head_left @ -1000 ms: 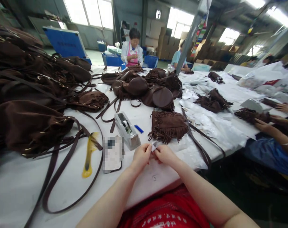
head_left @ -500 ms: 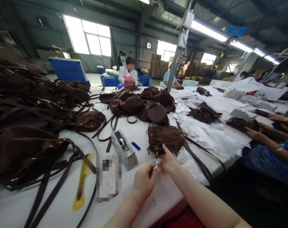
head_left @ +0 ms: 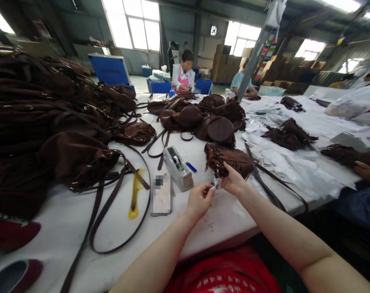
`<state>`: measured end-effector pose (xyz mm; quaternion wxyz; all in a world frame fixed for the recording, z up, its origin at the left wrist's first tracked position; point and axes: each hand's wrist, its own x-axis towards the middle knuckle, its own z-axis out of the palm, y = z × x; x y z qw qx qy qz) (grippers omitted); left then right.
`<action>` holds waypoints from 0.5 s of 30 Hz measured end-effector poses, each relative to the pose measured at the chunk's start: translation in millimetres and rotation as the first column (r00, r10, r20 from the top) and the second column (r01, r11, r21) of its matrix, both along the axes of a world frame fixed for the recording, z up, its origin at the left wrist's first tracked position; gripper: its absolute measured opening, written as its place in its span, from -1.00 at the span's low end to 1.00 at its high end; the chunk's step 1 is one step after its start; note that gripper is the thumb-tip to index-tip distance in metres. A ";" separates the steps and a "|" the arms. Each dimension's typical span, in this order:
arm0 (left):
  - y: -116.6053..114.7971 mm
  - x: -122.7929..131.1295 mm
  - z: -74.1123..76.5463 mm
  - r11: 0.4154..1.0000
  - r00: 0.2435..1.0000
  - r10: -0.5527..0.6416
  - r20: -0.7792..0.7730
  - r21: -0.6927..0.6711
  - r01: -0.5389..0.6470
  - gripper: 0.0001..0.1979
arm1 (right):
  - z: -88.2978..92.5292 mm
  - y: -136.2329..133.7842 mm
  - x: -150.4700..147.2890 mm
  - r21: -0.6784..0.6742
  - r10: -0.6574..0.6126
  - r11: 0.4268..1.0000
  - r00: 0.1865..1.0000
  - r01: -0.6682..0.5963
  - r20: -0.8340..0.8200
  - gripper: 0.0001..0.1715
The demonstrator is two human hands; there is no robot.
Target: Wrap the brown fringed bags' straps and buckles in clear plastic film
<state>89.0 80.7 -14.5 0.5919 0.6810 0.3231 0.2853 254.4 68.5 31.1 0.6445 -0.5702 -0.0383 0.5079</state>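
Note:
A dark brown fringed bag (head_left: 230, 158) lies on its side at the table's front edge, with a long strap trailing right. My right hand (head_left: 234, 180) grips the near end of this bag, thumb on top. Beside it, my left hand (head_left: 199, 200) is closed in a pinch on a small white strip (head_left: 215, 186) between the two hands. Something small and dark also shows within the left fingers; its kind is hidden. Just left of the bag stand a tape dispenser (head_left: 178, 169) and a small blue object (head_left: 191, 167).
More brown bags (head_left: 81, 101) are heaped at the left, others (head_left: 200, 122) at mid-table. A yellow comb (head_left: 135, 195) and a phone-like object (head_left: 161, 196) lie at left. White sheets (head_left: 283, 150) cover the right side. A metal post (head_left: 258, 53) rises beyond; people work across and at right.
The view has tilted down and turned left, so everything sits farther right and higher. Both hands keep their hold by the bag, and the white strip remains between them.

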 end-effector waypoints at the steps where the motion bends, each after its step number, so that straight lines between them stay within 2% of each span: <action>1: 0.4 0.3 -0.7 1.000 1.000 0.002 0.006 -0.026 -0.002 -0.75 | -0.6 -5.9 -2.7 -0.007 0.037 0.999 0.999 -0.037 0.000 -0.72; 3: 2.5 1.0 -2.0 0.994 0.999 0.027 0.026 -0.107 -0.024 -0.75 | -2.2 -19.2 -8.7 -0.033 0.116 0.993 0.993 -0.116 -0.007 -0.71; 5: 6.0 1.7 -3.2 0.979 0.996 0.068 0.055 -0.197 -0.056 -0.76 | -5.3 -32.2 -13.8 -0.066 0.211 0.976 0.976 -0.207 0.058 -0.71; 8: 10.5 2.4 -3.4 0.955 0.990 0.112 0.083 -0.284 -0.084 -0.78 | -12.3 -44.5 -18.0 -0.119 0.325 0.946 0.886 -0.303 0.331 -0.73; 10: 11.4 2.2 -1.8 0.945 0.990 0.114 0.082 -0.317 -0.082 -0.78 | -17.1 -46.5 -18.9 -0.139 0.346 0.938 0.823 -0.318 0.451 -0.71; 15: 10.4 -2.0 6.2 0.907 0.991 0.105 0.079 -0.416 -0.063 -0.74 | -23.6 -46.0 -20.9 -0.135 0.307 0.951 0.786 -0.279 0.537 -0.65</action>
